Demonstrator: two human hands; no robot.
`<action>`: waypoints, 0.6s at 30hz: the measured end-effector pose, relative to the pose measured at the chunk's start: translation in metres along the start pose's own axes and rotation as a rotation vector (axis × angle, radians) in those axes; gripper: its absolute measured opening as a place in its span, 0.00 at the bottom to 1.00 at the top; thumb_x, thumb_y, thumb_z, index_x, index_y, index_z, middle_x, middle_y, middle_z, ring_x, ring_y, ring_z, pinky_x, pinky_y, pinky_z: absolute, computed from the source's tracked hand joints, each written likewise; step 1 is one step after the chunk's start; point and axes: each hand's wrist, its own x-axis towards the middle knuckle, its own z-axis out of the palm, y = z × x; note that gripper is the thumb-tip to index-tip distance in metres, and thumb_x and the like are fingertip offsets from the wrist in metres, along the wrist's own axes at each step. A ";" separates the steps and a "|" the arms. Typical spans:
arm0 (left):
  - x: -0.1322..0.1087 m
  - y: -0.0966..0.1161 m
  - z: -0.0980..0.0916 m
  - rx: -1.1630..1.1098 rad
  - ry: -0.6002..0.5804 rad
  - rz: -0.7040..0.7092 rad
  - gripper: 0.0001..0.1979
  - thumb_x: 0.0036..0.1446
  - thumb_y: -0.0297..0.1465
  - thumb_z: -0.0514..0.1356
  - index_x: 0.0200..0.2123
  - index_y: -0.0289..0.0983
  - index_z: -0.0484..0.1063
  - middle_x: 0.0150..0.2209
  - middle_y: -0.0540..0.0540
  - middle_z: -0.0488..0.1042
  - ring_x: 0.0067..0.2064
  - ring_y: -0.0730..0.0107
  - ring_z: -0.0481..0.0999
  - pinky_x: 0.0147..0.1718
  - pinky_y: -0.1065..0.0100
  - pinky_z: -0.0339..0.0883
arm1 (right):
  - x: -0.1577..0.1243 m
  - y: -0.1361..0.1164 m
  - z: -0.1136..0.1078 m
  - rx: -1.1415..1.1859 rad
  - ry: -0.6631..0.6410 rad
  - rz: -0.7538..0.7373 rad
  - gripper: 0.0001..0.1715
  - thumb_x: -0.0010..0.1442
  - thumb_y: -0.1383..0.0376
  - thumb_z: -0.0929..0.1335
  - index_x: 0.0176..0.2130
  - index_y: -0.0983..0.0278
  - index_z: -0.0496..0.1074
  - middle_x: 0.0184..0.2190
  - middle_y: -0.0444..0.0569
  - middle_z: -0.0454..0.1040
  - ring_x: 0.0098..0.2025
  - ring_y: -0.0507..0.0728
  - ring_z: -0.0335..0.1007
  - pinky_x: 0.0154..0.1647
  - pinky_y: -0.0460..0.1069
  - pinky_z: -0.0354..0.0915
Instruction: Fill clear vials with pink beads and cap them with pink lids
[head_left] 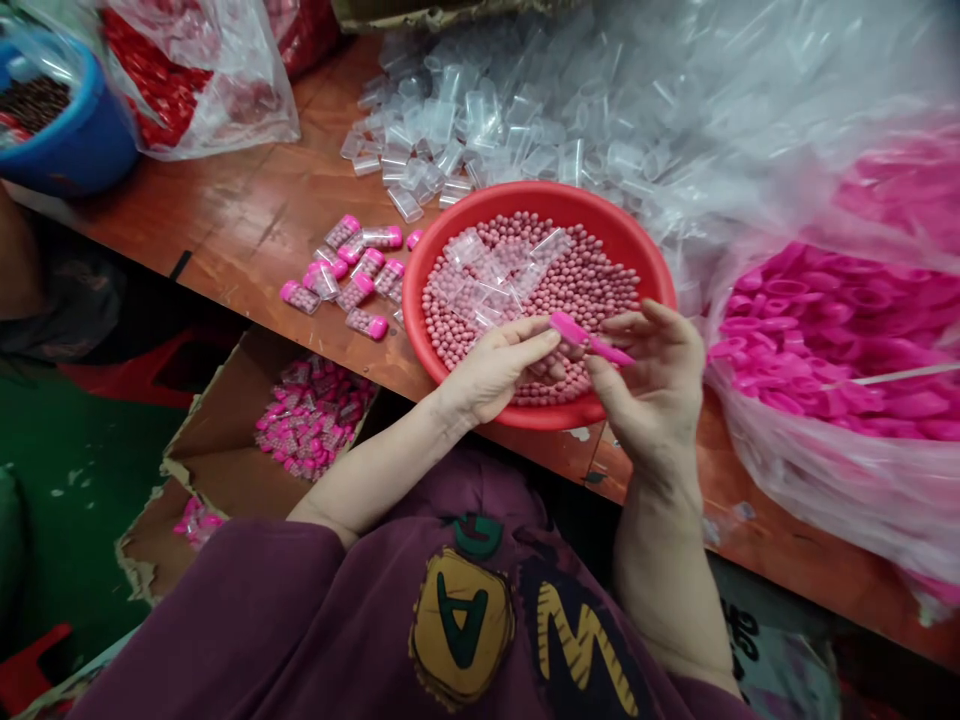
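Observation:
Over the front part of a red basin (660, 270), my left hand (499, 368) pinches one end of a bright pink plastic cap (568, 328). My right hand (660, 385) holds the cap's other end between thumb and fingers; the piece looks like two parts joined in the middle, though I cannot tell if it is one hinged piece. Small pink beads (592, 275) fill the basin below both hands. On top of the beads lie several clear plastic tubes (491, 290). Part of my left fingers is hidden behind the palm.
Bead-filled tubes with pink caps (356, 290) lie left of the basin. Loose clear tubes (442, 130) are heaped behind it. A plastic bag of pink caps (825, 340) stands right. Below left, a cardboard box (225, 400) holds more filled tubes. A blue bucket (82, 140) stands far left.

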 end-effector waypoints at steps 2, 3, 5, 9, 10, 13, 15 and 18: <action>-0.001 0.000 -0.002 -0.002 -0.032 -0.028 0.23 0.55 0.48 0.79 0.41 0.35 0.83 0.36 0.47 0.82 0.33 0.77 0.77 0.38 0.72 0.74 | -0.001 0.001 0.002 0.082 0.152 0.067 0.30 0.68 0.58 0.77 0.65 0.53 0.70 0.48 0.48 0.80 0.45 0.59 0.83 0.45 0.56 0.83; -0.001 -0.001 -0.002 0.010 -0.040 -0.036 0.22 0.56 0.46 0.79 0.42 0.35 0.84 0.36 0.47 0.82 0.33 0.77 0.77 0.38 0.72 0.74 | -0.001 0.000 0.003 0.099 0.200 0.077 0.26 0.68 0.57 0.77 0.62 0.53 0.72 0.45 0.46 0.80 0.40 0.57 0.82 0.42 0.54 0.82; -0.003 -0.002 -0.002 0.039 -0.043 -0.031 0.22 0.55 0.44 0.80 0.45 0.36 0.84 0.37 0.49 0.80 0.33 0.77 0.77 0.38 0.72 0.73 | 0.003 -0.009 0.003 0.063 0.200 0.067 0.18 0.70 0.58 0.76 0.57 0.55 0.75 0.42 0.45 0.80 0.38 0.56 0.81 0.41 0.53 0.81; -0.004 -0.003 0.003 0.054 -0.012 0.028 0.21 0.54 0.42 0.80 0.44 0.35 0.85 0.35 0.51 0.78 0.33 0.78 0.75 0.38 0.72 0.72 | 0.010 -0.030 0.000 -0.231 -0.042 -0.057 0.14 0.74 0.61 0.70 0.56 0.59 0.79 0.50 0.54 0.82 0.51 0.61 0.82 0.53 0.59 0.80; -0.004 -0.003 0.004 0.059 0.003 0.034 0.21 0.54 0.41 0.80 0.44 0.34 0.84 0.34 0.51 0.78 0.33 0.78 0.75 0.38 0.73 0.72 | 0.009 -0.033 0.000 -0.308 -0.103 -0.098 0.20 0.73 0.61 0.70 0.61 0.60 0.77 0.54 0.57 0.81 0.55 0.64 0.81 0.57 0.61 0.79; -0.005 -0.002 0.007 0.093 0.060 0.010 0.21 0.54 0.40 0.79 0.45 0.34 0.83 0.34 0.51 0.78 0.33 0.76 0.75 0.34 0.73 0.69 | 0.003 -0.032 0.004 -0.552 -0.220 -0.158 0.43 0.66 0.56 0.74 0.74 0.66 0.65 0.62 0.66 0.76 0.64 0.73 0.76 0.64 0.71 0.74; -0.005 -0.002 0.008 0.109 0.084 -0.018 0.22 0.55 0.41 0.78 0.46 0.34 0.82 0.31 0.50 0.77 0.31 0.74 0.76 0.31 0.73 0.68 | -0.001 -0.026 0.011 -0.699 -0.216 -0.150 0.48 0.65 0.53 0.74 0.75 0.68 0.61 0.63 0.70 0.75 0.64 0.77 0.74 0.64 0.74 0.72; -0.005 -0.002 0.006 0.108 0.079 -0.031 0.23 0.57 0.44 0.77 0.46 0.33 0.81 0.28 0.50 0.77 0.30 0.74 0.75 0.29 0.73 0.68 | -0.002 -0.016 0.021 -0.753 -0.168 -0.159 0.41 0.66 0.54 0.72 0.71 0.68 0.64 0.58 0.68 0.77 0.60 0.75 0.76 0.61 0.72 0.74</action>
